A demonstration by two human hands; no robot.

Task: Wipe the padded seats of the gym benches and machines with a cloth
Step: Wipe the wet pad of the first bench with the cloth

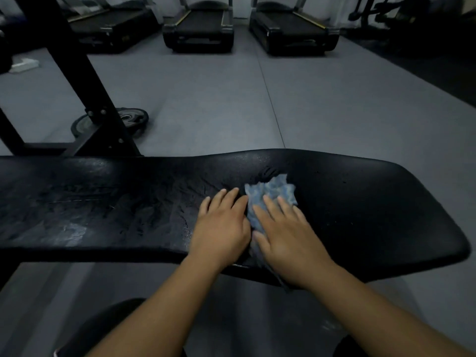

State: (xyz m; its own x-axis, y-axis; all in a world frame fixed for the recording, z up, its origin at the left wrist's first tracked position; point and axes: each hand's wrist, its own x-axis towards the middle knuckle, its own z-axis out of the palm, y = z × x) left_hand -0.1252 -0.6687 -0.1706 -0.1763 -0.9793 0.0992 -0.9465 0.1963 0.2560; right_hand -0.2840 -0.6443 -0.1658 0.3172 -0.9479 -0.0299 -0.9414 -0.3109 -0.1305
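Evidently mid-wipe: the right grip lies flat, fingers spread, pressing the blue cloth onto the padded seat right of its middle. The left grip, fingers straight, rests on the pad just beside the cloth. Streaks suggest the left stretch is wiped; the right end probably remains.
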